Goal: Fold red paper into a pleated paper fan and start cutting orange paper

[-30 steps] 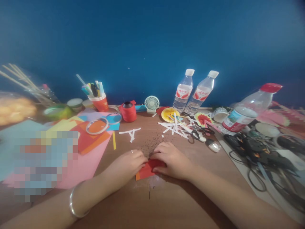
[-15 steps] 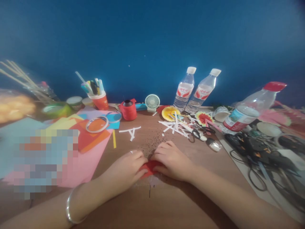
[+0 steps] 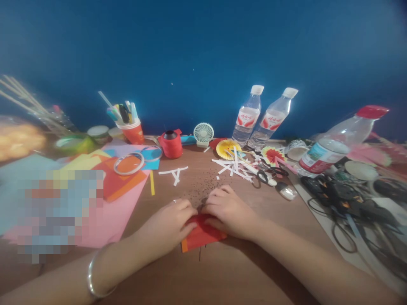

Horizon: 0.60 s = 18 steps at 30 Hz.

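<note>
Both hands grip the far edge of a red sheet of paper with an orange strip along its left side. My left hand holds the paper's left part, its thumb on top and its fingertips curled over the far edge. On the right part, my right hand does the same, its thumb laid over the red surface. The two hands nearly meet at the paper's far edge, where the fingertips are partly hidden. Small dark specks lie scattered on the wooden table just beyond the fingers.
Coloured paper sheets and rolls of tape lie left. Behind stand a pen cup, red thread spool and small fan. White paper strips, scissors, water bottles and black cables crowd the right.
More of the red paper now shows below the thumbs; its near part has come down flatter toward me, baring the orange strip. The hands have stayed almost in place.
</note>
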### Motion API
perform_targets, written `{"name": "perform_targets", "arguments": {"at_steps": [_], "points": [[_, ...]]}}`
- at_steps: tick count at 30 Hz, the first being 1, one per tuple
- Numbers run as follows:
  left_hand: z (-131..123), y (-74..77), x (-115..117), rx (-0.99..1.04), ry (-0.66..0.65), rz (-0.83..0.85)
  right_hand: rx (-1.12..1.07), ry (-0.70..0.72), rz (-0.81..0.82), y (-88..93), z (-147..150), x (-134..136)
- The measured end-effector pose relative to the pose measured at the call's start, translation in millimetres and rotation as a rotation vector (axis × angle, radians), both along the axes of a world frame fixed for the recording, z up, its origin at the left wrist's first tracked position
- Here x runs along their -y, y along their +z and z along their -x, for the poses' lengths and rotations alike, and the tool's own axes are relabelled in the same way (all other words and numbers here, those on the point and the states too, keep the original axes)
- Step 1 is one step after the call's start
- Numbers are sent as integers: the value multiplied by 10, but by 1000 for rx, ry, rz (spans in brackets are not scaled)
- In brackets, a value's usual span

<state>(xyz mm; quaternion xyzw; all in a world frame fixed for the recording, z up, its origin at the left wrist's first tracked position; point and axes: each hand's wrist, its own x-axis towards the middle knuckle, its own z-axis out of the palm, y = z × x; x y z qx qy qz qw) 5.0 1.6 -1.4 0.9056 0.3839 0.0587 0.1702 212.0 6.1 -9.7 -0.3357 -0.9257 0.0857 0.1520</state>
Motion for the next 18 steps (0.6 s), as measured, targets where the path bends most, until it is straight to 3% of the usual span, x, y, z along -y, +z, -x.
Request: {"name": "perform_targets", "arguments": {"at_steps": [9,18], "points": [[-4,-13,47,5,-113,-132,21,27,26,27,-1,44],[-28,21,56,-30,-55,17,-13,30,38,-2,11,35]]}}
